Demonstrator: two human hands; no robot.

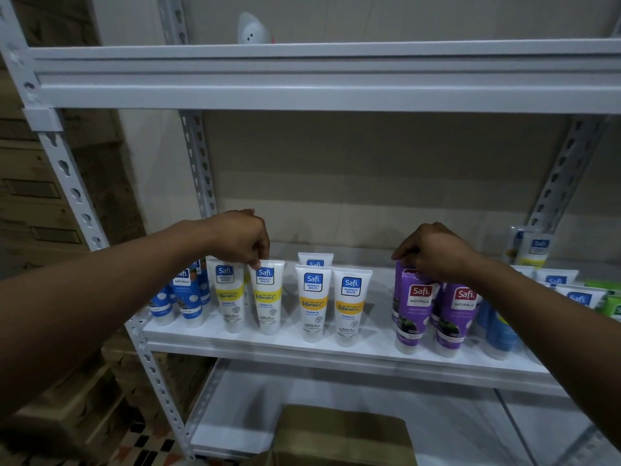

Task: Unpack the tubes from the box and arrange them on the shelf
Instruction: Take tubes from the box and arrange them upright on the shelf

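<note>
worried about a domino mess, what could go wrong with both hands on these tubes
1. The left hand pinches a white tube standing close against its neighbour; a nudge could topple both.
2. The right hand holds purple tubes near the front edge of the shelf; one might fall off.

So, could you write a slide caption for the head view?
Left hand pinches a white tube; right hand grips a purple tube on the shelf, box below.

tubes (313, 304) upright in rows on shelf (336, 352) | box (342, 435) below shelf
</note>
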